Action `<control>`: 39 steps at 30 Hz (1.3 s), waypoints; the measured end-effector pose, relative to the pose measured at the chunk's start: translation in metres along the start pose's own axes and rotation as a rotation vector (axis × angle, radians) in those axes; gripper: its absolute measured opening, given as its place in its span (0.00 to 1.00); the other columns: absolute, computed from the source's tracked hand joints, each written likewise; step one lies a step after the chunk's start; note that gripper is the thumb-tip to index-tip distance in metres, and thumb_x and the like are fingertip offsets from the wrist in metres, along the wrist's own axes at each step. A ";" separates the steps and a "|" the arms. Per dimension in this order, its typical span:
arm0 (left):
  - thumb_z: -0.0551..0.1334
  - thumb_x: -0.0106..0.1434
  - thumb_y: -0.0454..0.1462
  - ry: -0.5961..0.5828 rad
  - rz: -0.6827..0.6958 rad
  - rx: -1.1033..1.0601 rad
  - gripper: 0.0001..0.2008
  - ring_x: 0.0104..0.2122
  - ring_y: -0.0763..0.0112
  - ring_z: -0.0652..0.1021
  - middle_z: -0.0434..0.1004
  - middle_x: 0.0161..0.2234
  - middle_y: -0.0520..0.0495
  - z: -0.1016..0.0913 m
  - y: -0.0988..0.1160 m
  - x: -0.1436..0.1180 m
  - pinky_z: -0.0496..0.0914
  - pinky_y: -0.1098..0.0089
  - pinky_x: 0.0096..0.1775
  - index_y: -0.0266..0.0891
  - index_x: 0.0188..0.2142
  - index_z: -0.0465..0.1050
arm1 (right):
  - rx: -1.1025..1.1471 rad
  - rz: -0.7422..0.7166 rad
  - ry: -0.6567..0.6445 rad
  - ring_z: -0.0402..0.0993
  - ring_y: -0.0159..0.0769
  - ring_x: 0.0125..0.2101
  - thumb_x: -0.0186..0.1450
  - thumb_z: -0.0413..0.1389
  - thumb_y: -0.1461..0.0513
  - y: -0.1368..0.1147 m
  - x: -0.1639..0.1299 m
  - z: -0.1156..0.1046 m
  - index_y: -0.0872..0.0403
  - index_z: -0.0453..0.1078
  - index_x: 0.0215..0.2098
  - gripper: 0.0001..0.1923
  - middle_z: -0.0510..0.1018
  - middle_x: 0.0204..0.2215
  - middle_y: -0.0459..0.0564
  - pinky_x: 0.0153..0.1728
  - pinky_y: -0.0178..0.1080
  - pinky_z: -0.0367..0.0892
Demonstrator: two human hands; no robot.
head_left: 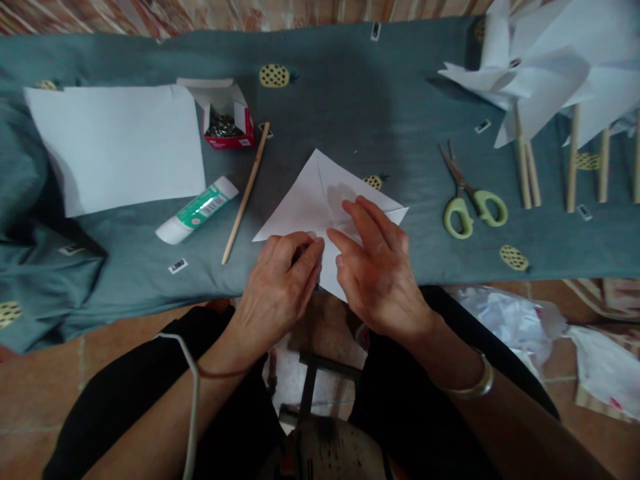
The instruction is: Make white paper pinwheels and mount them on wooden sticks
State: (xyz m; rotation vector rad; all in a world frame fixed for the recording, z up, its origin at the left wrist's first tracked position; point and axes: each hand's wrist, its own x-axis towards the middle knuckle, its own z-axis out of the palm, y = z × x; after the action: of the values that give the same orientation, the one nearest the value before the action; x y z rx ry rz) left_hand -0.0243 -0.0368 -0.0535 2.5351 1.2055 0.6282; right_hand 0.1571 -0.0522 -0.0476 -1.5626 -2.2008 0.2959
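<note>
A square of white paper (320, 183) with crease lines lies turned like a diamond at the table's front edge. My left hand (283, 277) is closed, its thumb and forefinger pinching the paper near its lower left edge. Over the right half of the sheet lies my right hand (380, 267), fingers apart, the forefinger pointing at the middle creases. Both hands cover parts of the paper. To the left are a thin wooden stick (246, 193) and a green-and-white glue stick (197, 210). Scissors (470, 193) with pale green handles lie spread to the right.
A larger white sheet stack (120, 150) lies at the left beside an open red box (227, 130) of small dark metal pieces. Several paper pinwheels (545, 73) on wooden sticks rest at the right. Plastic bags (505, 320) are on the floor. A green-grey cloth (345, 80) covers the table.
</note>
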 end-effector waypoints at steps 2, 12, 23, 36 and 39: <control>0.55 0.69 0.33 -0.010 -0.009 0.001 0.18 0.45 0.58 0.72 0.71 0.48 0.36 0.000 0.000 0.000 0.73 0.56 0.45 0.34 0.57 0.66 | 0.016 0.030 0.002 0.50 0.47 0.68 0.68 0.47 0.64 0.000 0.001 0.000 0.47 0.65 0.55 0.18 0.64 0.64 0.53 0.62 0.56 0.57; 0.56 0.68 0.33 0.026 0.024 -0.013 0.15 0.43 0.59 0.72 0.72 0.46 0.36 0.001 -0.002 0.001 0.74 0.58 0.43 0.30 0.53 0.69 | 0.040 0.011 0.017 0.48 0.47 0.69 0.69 0.46 0.64 0.002 0.000 0.006 0.51 0.68 0.52 0.16 0.64 0.63 0.56 0.63 0.56 0.56; 0.57 0.67 0.32 0.048 0.025 -0.033 0.16 0.47 0.58 0.72 0.70 0.48 0.36 0.001 -0.004 0.000 0.73 0.56 0.46 0.34 0.54 0.68 | 0.157 0.210 0.205 0.61 0.46 0.64 0.70 0.48 0.60 0.045 0.011 -0.021 0.50 0.65 0.60 0.20 0.68 0.62 0.56 0.63 0.59 0.59; 0.58 0.67 0.34 0.095 -0.021 -0.083 0.23 0.57 0.57 0.70 0.64 0.58 0.35 -0.007 -0.013 0.000 0.69 0.53 0.57 0.38 0.61 0.60 | 0.089 0.180 0.187 0.78 0.45 0.47 0.70 0.48 0.59 0.045 0.011 -0.028 0.57 0.69 0.56 0.20 0.79 0.50 0.59 0.50 0.51 0.73; 0.58 0.66 0.32 0.123 -0.057 -0.096 0.24 0.57 0.58 0.71 0.64 0.59 0.37 -0.007 -0.021 0.005 0.69 0.53 0.57 0.41 0.61 0.60 | 0.100 0.211 0.191 0.80 0.43 0.42 0.69 0.49 0.58 0.043 0.004 -0.033 0.57 0.70 0.54 0.19 0.82 0.46 0.57 0.46 0.48 0.75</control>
State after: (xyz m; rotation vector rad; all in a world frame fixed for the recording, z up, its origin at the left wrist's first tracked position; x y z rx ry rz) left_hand -0.0386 -0.0194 -0.0541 2.4050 1.2509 0.8187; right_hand 0.2072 -0.0364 -0.0349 -1.6948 -1.8530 0.3013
